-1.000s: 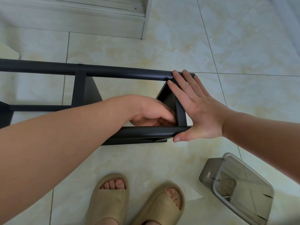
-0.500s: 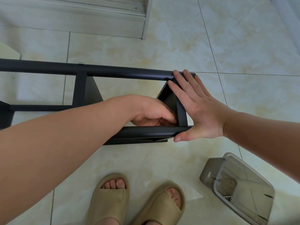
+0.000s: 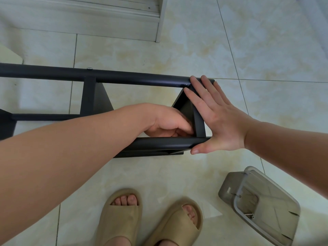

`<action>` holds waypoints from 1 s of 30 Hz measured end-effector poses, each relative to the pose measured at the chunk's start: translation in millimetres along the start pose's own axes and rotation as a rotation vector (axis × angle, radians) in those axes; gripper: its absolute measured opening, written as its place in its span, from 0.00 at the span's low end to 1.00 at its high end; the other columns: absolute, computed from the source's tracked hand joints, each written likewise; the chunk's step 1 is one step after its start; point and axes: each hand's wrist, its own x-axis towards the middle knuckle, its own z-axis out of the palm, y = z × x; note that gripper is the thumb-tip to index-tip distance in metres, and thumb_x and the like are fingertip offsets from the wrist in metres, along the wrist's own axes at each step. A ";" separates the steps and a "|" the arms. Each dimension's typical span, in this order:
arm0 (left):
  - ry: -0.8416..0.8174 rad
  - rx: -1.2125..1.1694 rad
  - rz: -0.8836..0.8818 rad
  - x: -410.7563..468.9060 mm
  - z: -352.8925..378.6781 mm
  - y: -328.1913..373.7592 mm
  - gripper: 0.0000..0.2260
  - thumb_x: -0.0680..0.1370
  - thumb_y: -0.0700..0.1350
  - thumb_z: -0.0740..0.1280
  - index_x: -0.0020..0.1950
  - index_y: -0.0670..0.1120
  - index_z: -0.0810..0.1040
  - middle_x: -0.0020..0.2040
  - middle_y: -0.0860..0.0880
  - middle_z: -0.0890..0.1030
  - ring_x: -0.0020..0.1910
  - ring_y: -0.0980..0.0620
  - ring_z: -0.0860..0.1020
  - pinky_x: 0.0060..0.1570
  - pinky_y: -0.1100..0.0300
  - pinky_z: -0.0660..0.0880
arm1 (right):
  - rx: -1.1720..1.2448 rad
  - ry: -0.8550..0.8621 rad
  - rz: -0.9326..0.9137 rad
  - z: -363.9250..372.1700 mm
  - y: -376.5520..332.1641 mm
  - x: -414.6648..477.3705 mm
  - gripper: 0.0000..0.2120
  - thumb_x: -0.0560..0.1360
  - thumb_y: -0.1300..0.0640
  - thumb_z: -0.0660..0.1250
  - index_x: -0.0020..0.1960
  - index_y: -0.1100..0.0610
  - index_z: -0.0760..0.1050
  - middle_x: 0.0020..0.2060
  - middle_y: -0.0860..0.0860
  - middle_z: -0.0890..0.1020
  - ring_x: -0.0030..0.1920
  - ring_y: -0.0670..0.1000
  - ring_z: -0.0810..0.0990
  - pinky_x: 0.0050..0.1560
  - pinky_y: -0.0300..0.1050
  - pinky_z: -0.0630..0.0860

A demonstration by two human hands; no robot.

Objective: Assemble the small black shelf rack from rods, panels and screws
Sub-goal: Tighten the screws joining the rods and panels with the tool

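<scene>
The fingers (image 3: 197, 96) of the right hand (image 3: 218, 121) are held straight and together, pressed flat against the outer face of the end panel (image 3: 186, 107) of the black shelf rack (image 3: 134, 79), with the thumb laid under the tip of the near rod (image 3: 159, 143). The left hand (image 3: 166, 121) is reached inside the rack, its fingers (image 3: 179, 132) curled against the inner face of the same panel; whether anything is pinched there cannot be told. The rack is lying on its side on the tiled floor (image 3: 177, 50), stretching from its right end out past the left edge of the view. The frame is judged to be stiff painted metal, fairly light, smooth and somewhat slippery on the round rods; it is probably best held on a rod close to a joint, since unscrewed corners may skew. Counted on the rack: three rods, three panels partly visible, and one silver screw head (image 3: 90, 68) on the far rod. One grey plastic container (image 3: 269, 210) is lying below and to the right of the rack, with at least one small screw (image 3: 249, 215) inside. Two beige sandals (image 3: 120, 215) are seen just below the rack, and one white furniture base (image 3: 124, 23) beyond it.
</scene>
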 end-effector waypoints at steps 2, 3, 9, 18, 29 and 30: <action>0.014 -0.023 0.005 -0.7 -1.7 0.4 0.09 0.79 0.34 0.63 0.47 0.41 0.83 0.43 0.42 0.84 0.42 0.47 0.84 0.54 0.51 0.79 | 0.000 -0.001 0.000 0.0 -0.6 0.0 0.66 0.60 0.15 0.55 0.82 0.52 0.34 0.80 0.51 0.31 0.78 0.55 0.27 0.78 0.53 0.31; 0.015 -0.028 0.004 -1.0 -2.2 0.8 0.09 0.79 0.34 0.63 0.48 0.40 0.83 0.43 0.43 0.84 0.43 0.47 0.84 0.55 0.51 0.79 | 0.000 -0.001 0.000 0.0 -0.8 0.0 0.66 0.60 0.15 0.55 0.82 0.52 0.34 0.80 0.51 0.31 0.78 0.55 0.27 0.78 0.53 0.31; -0.043 0.010 -0.048 -2.7 0.2 2.4 0.11 0.79 0.39 0.63 0.44 0.44 0.85 0.44 0.43 0.83 0.45 0.44 0.80 0.57 0.48 0.75 | 0.004 -0.004 0.003 -0.9 -0.8 -0.7 0.66 0.60 0.15 0.56 0.82 0.52 0.33 0.80 0.51 0.30 0.78 0.54 0.27 0.78 0.53 0.31; -0.012 0.006 -0.012 -1.8 -1.0 1.3 0.08 0.79 0.35 0.63 0.51 0.39 0.82 0.45 0.41 0.84 0.46 0.44 0.83 0.62 0.45 0.75 | 0.001 -0.004 0.006 -1.1 -1.3 -0.9 0.66 0.60 0.15 0.55 0.82 0.53 0.34 0.80 0.51 0.31 0.78 0.55 0.27 0.77 0.52 0.30; -0.034 0.043 -0.024 -0.2 0.9 0.9 0.07 0.80 0.38 0.63 0.50 0.41 0.81 0.46 0.41 0.82 0.47 0.42 0.79 0.58 0.45 0.75 | -0.009 -0.007 0.006 -1.1 -1.2 -0.8 0.66 0.60 0.15 0.55 0.82 0.53 0.35 0.80 0.51 0.31 0.78 0.55 0.27 0.78 0.53 0.30; -0.034 0.026 -0.013 -0.3 0.2 0.5 0.07 0.80 0.37 0.63 0.51 0.40 0.81 0.46 0.40 0.82 0.48 0.41 0.80 0.60 0.44 0.74 | -0.008 -0.007 0.006 -1.1 -1.2 -0.9 0.66 0.60 0.16 0.55 0.82 0.53 0.34 0.80 0.51 0.31 0.78 0.55 0.27 0.78 0.54 0.31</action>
